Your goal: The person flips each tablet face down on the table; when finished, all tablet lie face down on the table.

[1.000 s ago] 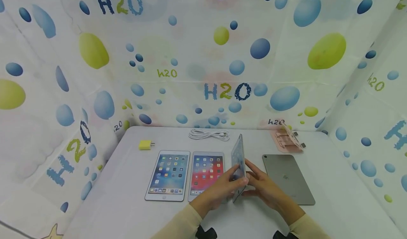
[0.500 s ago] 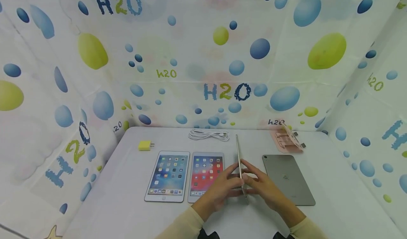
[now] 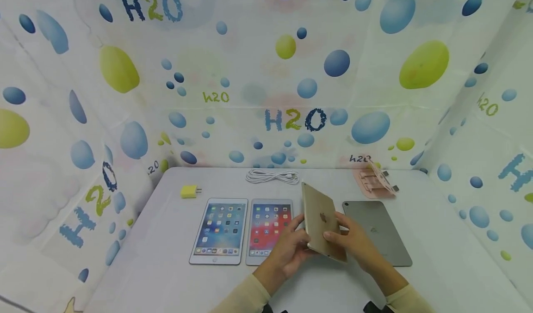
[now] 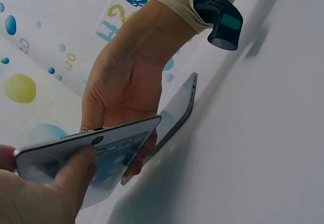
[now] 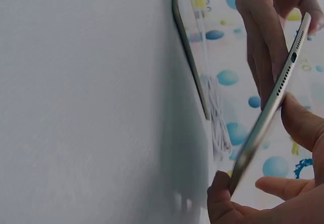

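Observation:
A gold-backed tablet [image 3: 322,218] is held up off the table between both hands, its back with an apple logo tilted toward the head camera. My left hand [image 3: 287,253] grips its left edge; in the left wrist view the thumb [image 4: 76,168] lies on the screen side near the round home button. My right hand [image 3: 358,241] holds the right side, thumb [image 3: 333,236] against the back. Two lit tablets lie face up to the left: a blue-screened one [image 3: 220,230] and a red-and-blue-screened one [image 3: 266,225]. A grey tablet [image 3: 376,230] lies face down beside my right hand.
Along the back of the white table [image 3: 158,266] are a yellow charger plug [image 3: 189,191], a coiled white cable [image 3: 272,176] and a pink stand [image 3: 370,186] with a cable on it. Printed cloth [image 3: 250,63] forms walls around the table.
The held tablet has turned from showing its screen, through edge-on, to showing its gold back. Both hands keep hold of it, and the right thumb now lies on the back.

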Action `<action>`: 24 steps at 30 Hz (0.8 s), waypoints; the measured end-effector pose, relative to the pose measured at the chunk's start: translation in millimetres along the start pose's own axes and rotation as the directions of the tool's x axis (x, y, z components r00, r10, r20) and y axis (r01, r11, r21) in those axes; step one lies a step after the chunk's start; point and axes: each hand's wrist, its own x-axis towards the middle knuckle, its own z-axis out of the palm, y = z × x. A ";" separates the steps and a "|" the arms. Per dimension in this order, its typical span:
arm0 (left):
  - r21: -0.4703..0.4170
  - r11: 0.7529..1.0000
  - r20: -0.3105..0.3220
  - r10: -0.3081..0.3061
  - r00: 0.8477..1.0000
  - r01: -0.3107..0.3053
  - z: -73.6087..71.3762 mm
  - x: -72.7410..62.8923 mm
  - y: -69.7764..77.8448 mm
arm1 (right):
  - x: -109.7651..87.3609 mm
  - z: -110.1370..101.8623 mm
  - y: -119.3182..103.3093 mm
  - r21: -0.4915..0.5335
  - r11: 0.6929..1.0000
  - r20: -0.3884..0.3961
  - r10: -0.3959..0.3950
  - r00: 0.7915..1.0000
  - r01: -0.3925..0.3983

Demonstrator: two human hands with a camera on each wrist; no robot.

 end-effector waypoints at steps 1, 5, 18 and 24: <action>0.015 1.000 -0.006 0.002 1.000 -0.002 -1.1 0.0 -1.1 | -0.7 -0.9 0.4 -0.015 1.000 -0.005 0.005 1.000 -0.005; 0.084 0.996 -0.022 0.017 1.000 -0.015 -5.5 0.8 -5.8 | -3.3 -2.1 2.9 -0.100 0.994 -0.033 0.036 0.999 -0.039; 0.359 0.933 -0.109 0.044 0.993 -0.002 -13.4 1.1 -8.9 | -3.0 -1.7 3.4 -0.467 0.883 -0.088 0.018 0.996 -0.057; 0.510 0.855 -0.197 0.010 0.980 0.093 -11.5 -3.1 -4.1 | -1.4 1.7 3.8 -0.564 0.824 -0.103 -0.006 0.995 -0.054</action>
